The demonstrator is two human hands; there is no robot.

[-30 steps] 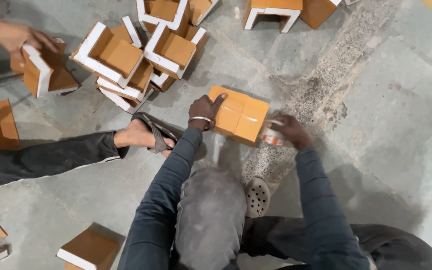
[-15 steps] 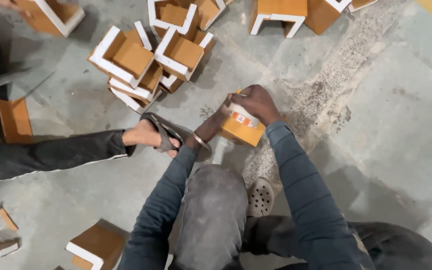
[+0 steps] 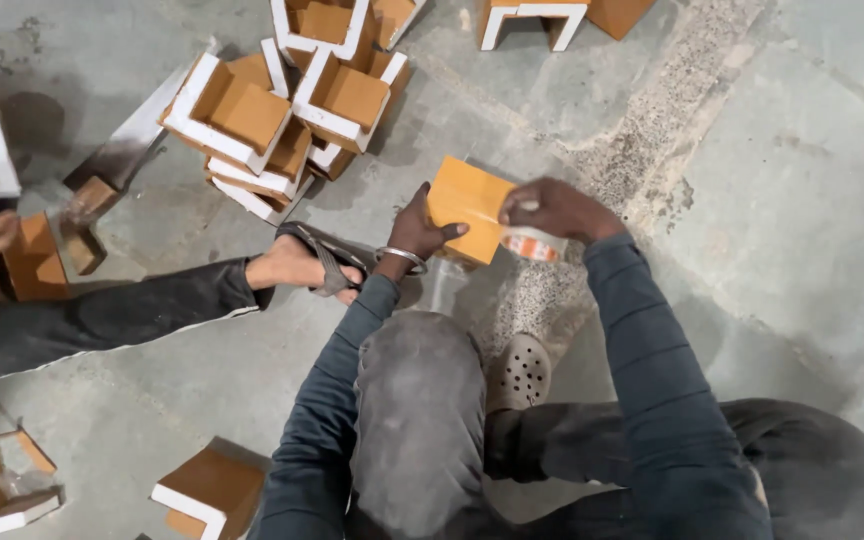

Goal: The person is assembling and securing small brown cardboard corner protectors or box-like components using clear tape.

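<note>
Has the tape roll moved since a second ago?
Yes. The tape roll in the right hand shifted left across the box, toward the sandalled foot.

At frame centre, a person's left hand (image 3: 420, 232) grips the left edge of an orange cardboard box (image 3: 467, 205) while the right hand (image 3: 550, 210) presses a roll of tape (image 3: 532, 246) against its right side. A pile of open white-rimmed boxes (image 3: 287, 115) sits on the concrete floor (image 3: 792, 200) at upper left. Another person's sandalled foot (image 3: 307, 265) lies just left of the hands.
</note>
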